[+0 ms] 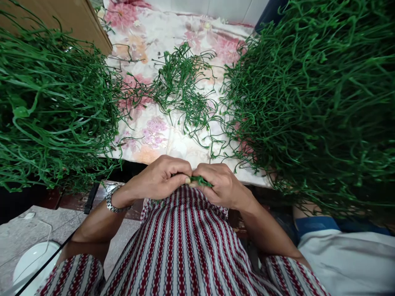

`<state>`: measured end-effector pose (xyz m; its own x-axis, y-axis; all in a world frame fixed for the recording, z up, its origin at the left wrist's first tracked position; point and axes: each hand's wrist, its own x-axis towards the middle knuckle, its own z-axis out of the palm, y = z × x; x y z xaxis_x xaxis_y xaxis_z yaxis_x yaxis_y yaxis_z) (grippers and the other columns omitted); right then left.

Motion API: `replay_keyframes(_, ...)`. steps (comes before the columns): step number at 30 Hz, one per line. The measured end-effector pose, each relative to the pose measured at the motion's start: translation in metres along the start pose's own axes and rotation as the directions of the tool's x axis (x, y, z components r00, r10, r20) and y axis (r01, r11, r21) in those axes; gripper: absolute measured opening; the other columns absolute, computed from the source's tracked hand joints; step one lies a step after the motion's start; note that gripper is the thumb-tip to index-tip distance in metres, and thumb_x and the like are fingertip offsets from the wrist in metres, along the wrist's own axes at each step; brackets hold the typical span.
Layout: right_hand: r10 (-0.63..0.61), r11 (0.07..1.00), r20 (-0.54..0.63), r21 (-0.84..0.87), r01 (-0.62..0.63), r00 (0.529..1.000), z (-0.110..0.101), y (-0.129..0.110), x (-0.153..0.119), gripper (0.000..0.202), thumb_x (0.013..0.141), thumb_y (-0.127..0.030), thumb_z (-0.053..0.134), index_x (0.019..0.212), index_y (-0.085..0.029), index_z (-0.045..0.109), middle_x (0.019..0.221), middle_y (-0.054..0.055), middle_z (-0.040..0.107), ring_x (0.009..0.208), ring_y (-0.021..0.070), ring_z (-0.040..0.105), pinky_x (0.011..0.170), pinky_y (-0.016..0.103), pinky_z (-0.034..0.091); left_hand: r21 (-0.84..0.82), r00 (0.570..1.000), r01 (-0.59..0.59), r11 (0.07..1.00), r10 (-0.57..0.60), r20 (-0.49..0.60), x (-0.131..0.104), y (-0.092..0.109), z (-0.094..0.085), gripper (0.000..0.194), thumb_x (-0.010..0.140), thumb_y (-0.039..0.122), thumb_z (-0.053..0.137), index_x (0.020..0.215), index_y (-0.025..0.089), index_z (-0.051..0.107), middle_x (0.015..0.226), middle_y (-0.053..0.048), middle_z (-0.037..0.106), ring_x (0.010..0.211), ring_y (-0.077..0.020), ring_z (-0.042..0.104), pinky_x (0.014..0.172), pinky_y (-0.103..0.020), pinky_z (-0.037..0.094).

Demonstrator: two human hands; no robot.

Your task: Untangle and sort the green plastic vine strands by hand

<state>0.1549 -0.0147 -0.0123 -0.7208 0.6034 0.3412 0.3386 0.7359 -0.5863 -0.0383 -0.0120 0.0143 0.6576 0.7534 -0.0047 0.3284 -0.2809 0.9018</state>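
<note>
My left hand (160, 177) and my right hand (219, 184) meet close to my chest, fingers curled together around a small green plastic stem piece (200, 181). Both hands pinch it just above my red-and-white striped shirt. A metal watch is on my left wrist. In front of the hands lies a table with a floral cloth (160, 135). A small loose heap of green stems (182, 88) rests in its middle. A big pile of green stems (52, 111) fills the left side, and a bigger pile (311, 102) fills the right.
A wooden board (77, 20) stands at the back left. Lower left shows a stone floor with a white round object (32, 259) and a thin cable. Another person's blue-and-white clothing (342, 250) is at the lower right.
</note>
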Motion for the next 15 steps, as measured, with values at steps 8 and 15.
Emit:
replay_keyframes(8, 0.038, 0.965, -0.104, 0.262, -0.009, 0.994, -0.044, 0.004, -0.019, 0.005, 0.081, -0.014, 0.058, 0.08, -0.018, 0.057, 0.062, -0.001, 0.054, 0.056, 0.0088, 0.05, 0.053, 0.022, 0.038, -0.29, 0.975, -0.063, 0.955, -0.003, -0.221, -0.022, 0.009, -0.013, 0.016, 0.079, 0.015, 0.058, 0.064, 0.015, 0.063, 0.054, 0.0, 0.054, 0.048, -0.0076, 0.044, 0.047, -0.021, 0.031)
replay_keyframes(15, 0.092, 0.98, -0.214, 0.191, -0.051, 0.973, -0.021, 0.012, -0.001, 0.001, 0.083, -0.019, 0.055, 0.083, -0.019, 0.055, 0.11, 0.009, 0.059, 0.104, 0.0207, 0.054, 0.09, 0.04, 0.042, -0.628, 0.927, 0.002, 0.779, -0.237, -0.291, 0.004, -0.014, 0.008, 0.014, 0.071, 0.028, 0.069, 0.068, 0.014, 0.066, 0.06, -0.001, 0.059, 0.054, -0.0081, 0.049, 0.051, -0.02, 0.038)
